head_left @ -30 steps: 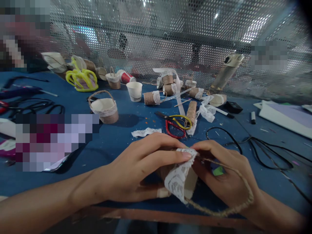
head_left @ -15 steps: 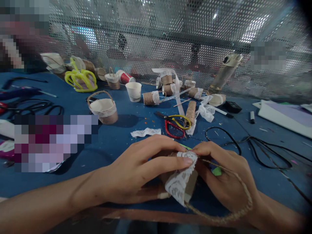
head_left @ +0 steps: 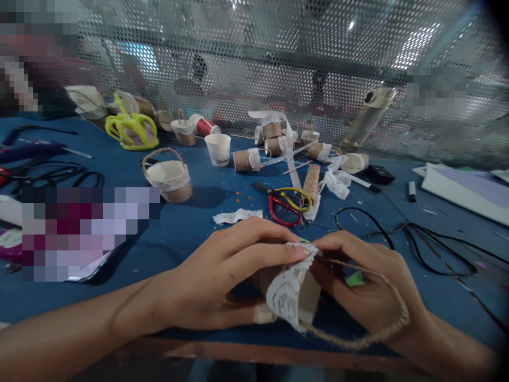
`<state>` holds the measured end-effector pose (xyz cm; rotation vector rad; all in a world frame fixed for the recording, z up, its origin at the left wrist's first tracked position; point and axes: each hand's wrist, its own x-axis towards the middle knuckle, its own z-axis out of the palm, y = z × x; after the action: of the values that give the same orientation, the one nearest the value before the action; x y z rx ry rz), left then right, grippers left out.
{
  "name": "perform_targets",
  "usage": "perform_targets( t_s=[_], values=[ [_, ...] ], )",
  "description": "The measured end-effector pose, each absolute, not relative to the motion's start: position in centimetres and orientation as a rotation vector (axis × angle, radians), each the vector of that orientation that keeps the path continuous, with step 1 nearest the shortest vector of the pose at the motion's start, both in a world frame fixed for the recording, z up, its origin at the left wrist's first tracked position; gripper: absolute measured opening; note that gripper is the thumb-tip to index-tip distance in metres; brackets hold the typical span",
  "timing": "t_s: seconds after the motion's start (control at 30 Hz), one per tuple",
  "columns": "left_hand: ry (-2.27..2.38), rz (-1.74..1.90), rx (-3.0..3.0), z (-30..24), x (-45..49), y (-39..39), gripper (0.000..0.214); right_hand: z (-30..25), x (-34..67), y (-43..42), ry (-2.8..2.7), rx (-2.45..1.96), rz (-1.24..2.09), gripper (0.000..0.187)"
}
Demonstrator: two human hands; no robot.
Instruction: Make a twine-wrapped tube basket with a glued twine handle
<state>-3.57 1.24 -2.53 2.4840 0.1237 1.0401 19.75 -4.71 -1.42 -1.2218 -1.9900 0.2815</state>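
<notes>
Near the front edge of the blue table (head_left: 210, 233) I hold a small paper-cup basket (head_left: 310, 297), tipped on its side with its mouth facing right. White lace (head_left: 284, 294) wraps its rim, and a twine handle (head_left: 382, 339) loops out to the right. My left hand (head_left: 230, 270) is closed around the cup, its index fingertip pressing the lace at the upper rim. The fingertips of my right hand (head_left: 369, 281) pinch the rim where the handle meets it. The cup's far side is hidden by my fingers.
Beyond my hands lie scissors (head_left: 286, 204), a lace strip (head_left: 237, 216) and a twine-wrapped roll (head_left: 311, 183). A finished-looking basket (head_left: 169, 178), a white cup (head_left: 218, 149) and several small baskets stand farther back. Black cable (head_left: 417, 239) curls at right; a perforated metal screen (head_left: 238, 63) closes the back.
The basket has turned slightly in my hands and shifted a little left, its handle rising slightly. My left index fingertip sits a bit higher on the lace.
</notes>
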Motion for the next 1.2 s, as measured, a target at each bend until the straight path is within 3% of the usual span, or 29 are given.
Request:
perform_targets(
  t_s=[0.57,1.2],
  values=[
    [0.154,1.004,2.490,-2.46,-3.73,1.03,0.051,-1.60,20.45,-5.30,-2.035,-1.386,0.532,0.006],
    [0.143,1.043,2.607,-2.72,-3.56,0.82,0.045,-1.64,20.17,-5.12,-2.017,-1.321,0.494,0.007]
  ],
)
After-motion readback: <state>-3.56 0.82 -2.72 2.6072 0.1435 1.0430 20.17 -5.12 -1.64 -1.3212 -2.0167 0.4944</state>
